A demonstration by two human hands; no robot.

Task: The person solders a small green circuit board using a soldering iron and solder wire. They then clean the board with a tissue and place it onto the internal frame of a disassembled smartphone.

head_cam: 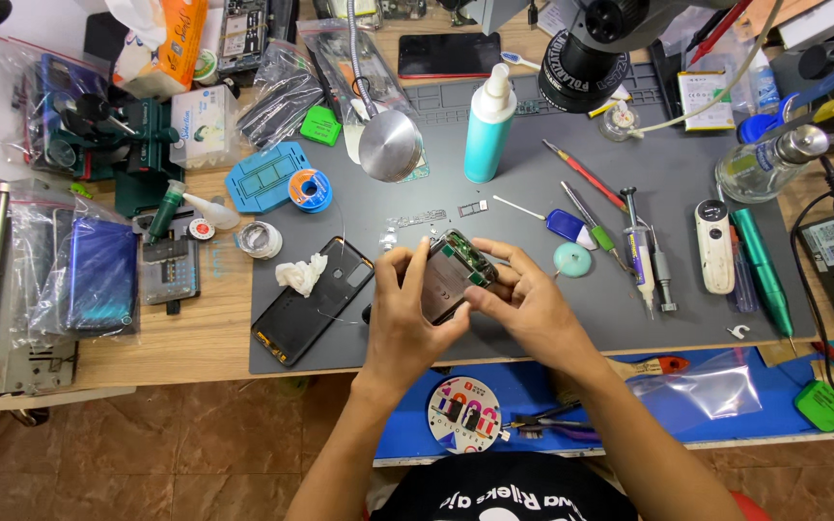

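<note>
Both my hands hold an opened phone body (453,273) above the grey work mat (687,183); its green circuit board shows at the top end. My left hand (400,318) grips its left side, fingers curled over the edge. My right hand (528,304) holds the right side, thumb pressing near the board. A black phone back cover (313,299) lies flat on the mat to the left, with a crumpled white tissue (299,274) on it. Small metal parts (417,220) lie just beyond the phone.
A teal spray bottle (487,121), round lamp head (391,145), microscope (586,53), screwdrivers (586,178) and tweezers, a white tool (713,246) and a green pen tool (763,275) stand around the mat. Bagged phones (98,275) lie far left. A round magnetic dish (464,415) sits near my body.
</note>
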